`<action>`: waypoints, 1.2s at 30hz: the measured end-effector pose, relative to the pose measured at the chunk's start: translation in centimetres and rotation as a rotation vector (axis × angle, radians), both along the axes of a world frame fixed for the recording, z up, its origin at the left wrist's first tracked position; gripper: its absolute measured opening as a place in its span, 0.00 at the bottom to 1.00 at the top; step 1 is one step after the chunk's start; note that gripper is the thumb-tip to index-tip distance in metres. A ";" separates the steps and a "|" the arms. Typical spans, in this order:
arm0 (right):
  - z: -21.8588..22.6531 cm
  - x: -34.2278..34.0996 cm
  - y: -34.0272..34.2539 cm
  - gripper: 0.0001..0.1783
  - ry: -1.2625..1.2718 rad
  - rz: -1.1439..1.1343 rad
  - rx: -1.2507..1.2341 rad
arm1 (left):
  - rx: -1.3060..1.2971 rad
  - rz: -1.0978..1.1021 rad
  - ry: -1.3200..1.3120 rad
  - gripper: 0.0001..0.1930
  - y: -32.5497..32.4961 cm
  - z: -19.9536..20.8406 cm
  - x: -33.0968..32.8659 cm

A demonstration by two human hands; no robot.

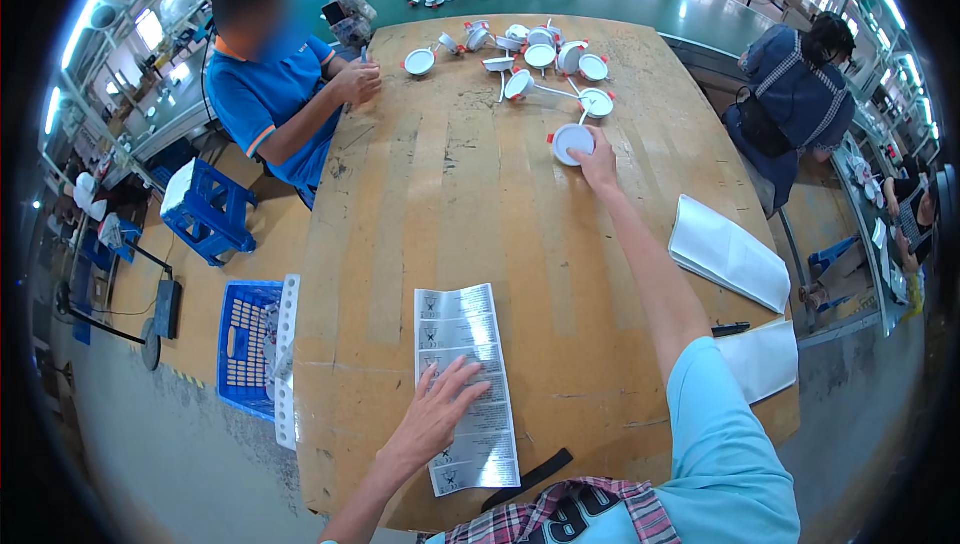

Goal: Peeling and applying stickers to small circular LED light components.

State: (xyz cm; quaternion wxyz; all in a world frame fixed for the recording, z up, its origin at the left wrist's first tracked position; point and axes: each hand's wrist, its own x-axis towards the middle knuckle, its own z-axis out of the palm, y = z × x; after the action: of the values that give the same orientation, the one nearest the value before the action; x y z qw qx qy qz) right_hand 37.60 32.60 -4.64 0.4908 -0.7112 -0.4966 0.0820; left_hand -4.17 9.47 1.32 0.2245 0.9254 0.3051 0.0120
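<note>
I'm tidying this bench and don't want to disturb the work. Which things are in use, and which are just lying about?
In use:
- round white lamp, right hand on it
- label sheet, left hand flat on it
- other white lamps beyond

Lying about:
- white bags
- black pen
- black strap
- blue crate on the floor

White lamp (572,141), white label sheet (463,384) with black print, tan wooden surface (450,194), blue crate (245,344).

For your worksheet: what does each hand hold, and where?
Right hand grips a round white lamp at its near rim; left hand rests flat on a label sheet.
</note>
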 end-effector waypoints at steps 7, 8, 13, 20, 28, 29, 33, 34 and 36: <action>3.8 -13.4 -15.5 0.25 0.422 0.254 0.204 | -0.585 0.467 -0.749 0.30 -0.9 1.5 2.3; 4.8 -14.4 -18.4 0.25 0.423 0.243 0.196 | -0.552 0.470 -0.800 0.32 -0.7 1.7 3.7; 5.1 -18.8 -28.7 0.24 0.300 0.383 -0.059 | -0.309 0.450 -0.689 0.33 -0.2 4.1 7.1; 5.0 -15.5 -31.7 0.18 0.842 0.651 0.019 | -0.477 0.282 -0.621 0.18 -2.1 3.7 8.0; 6.1 -15.1 -27.8 0.19 0.968 0.552 0.090 | -0.314 0.025 -0.653 0.11 -2.1 -0.3 9.1; 5.7 -15.0 -27.6 0.19 0.963 0.538 0.097 | -0.252 -0.003 -0.623 0.12 -1.9 -0.4 9.3; 5.0 -15.5 -27.2 0.17 1.029 0.704 0.107 | -0.796 0.209 -0.808 0.22 -2.1 -0.7 8.4; 5.2 -15.6 -27.3 0.16 1.104 0.780 0.108 | -0.808 0.204 -0.804 0.22 -2.3 -0.8 8.7; 5.4 -15.8 -27.7 0.16 1.081 0.759 0.076 | -0.692 0.351 -0.781 0.23 -2.7 0.4 10.0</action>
State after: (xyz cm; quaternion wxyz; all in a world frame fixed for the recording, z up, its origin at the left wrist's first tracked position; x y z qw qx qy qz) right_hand 21.77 4.87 0.73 0.6326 -0.3275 -0.3992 0.5772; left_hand 5.78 6.72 1.74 0.6069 0.6595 0.3351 0.2905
